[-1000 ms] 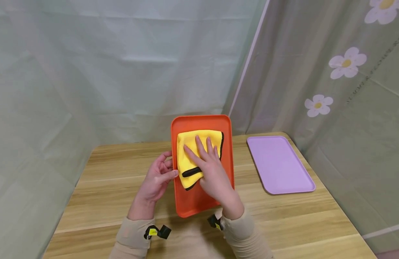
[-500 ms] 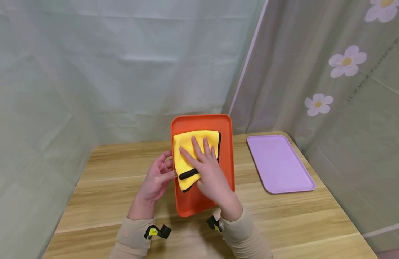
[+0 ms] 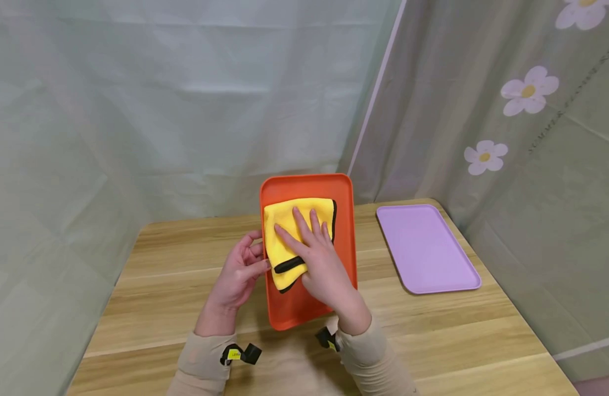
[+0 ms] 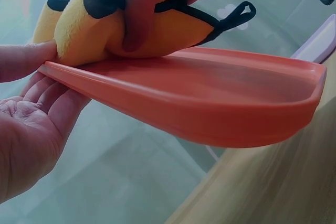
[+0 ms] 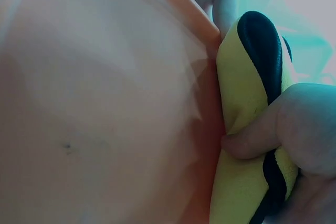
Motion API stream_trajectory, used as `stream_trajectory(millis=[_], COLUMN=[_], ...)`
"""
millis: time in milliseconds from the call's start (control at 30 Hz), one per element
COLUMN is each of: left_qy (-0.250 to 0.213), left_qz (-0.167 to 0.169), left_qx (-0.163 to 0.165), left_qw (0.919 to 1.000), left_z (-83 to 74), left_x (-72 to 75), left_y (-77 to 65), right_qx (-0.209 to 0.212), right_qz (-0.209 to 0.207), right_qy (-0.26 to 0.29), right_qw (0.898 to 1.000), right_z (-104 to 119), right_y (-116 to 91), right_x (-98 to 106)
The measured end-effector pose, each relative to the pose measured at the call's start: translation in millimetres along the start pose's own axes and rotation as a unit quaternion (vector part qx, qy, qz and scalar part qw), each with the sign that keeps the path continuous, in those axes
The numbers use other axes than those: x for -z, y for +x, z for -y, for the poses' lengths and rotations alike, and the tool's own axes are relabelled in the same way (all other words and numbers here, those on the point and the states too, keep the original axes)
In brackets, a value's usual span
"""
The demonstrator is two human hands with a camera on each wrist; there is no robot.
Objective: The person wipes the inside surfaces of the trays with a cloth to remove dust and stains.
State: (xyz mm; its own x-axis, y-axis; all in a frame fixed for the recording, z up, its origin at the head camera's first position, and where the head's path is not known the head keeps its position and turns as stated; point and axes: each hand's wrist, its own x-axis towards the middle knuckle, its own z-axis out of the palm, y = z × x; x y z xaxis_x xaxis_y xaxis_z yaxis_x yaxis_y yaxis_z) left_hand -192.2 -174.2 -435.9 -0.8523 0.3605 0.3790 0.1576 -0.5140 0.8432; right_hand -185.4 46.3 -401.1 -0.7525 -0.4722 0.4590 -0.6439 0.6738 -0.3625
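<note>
An orange tray (image 3: 304, 313) is tilted up off the table. My left hand (image 3: 240, 272) pinches its left rim, thumb on the upper side and fingers underneath, as the left wrist view shows. Against the tray's inner face lies a folded yellow cloth (image 3: 282, 242) with black edging. My right hand (image 3: 324, 267) presses on this cloth with straight, spread fingers. In the right wrist view its thumb (image 5: 252, 140) lies along the cloth's near side. A black loop (image 4: 241, 17) sticks out from the cloth in the left wrist view.
A purple tray (image 3: 428, 250) lies flat on the wooden table (image 3: 161, 286), near its right edge. Pale curtains (image 3: 210, 110) hang behind and at both sides of the table, with flowers printed on the right one.
Over the first half second, my right hand and the cloth slid slightly left across the orange tray. They have hardly moved since. The left hand keeps its hold on the rim.
</note>
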Motion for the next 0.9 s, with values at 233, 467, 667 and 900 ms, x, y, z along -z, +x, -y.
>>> stream_trajectory(millis=[233, 467, 667, 900], left_qy=[0.004, -0.002, -0.005, -0.015], left_qz=[-0.010, -0.019, -0.024, -0.021], left_qx=[0.009, 0.013, 0.016, 0.018], left_qw=[0.9999, 0.9997, 0.9996, 0.9995], left_z=[0.4, 1.1, -0.7, -1.9], left_x=[-0.4, 0.0, -1.3, -1.3], left_y=[1.2, 1.1, 1.1, 0.5], right_qx=[-0.008, -0.023, -0.043, -0.056], right_qz=[0.009, 0.014, 0.004, -0.009], right_qy=[0.009, 0.018, 0.038, 0.053], right_qw=[1.000, 0.999, 0.998, 0.997], right_z=[-4, -12, -20, -28], right_y=[0, -1, -3, -4], right_x=[2, 5, 9, 15])
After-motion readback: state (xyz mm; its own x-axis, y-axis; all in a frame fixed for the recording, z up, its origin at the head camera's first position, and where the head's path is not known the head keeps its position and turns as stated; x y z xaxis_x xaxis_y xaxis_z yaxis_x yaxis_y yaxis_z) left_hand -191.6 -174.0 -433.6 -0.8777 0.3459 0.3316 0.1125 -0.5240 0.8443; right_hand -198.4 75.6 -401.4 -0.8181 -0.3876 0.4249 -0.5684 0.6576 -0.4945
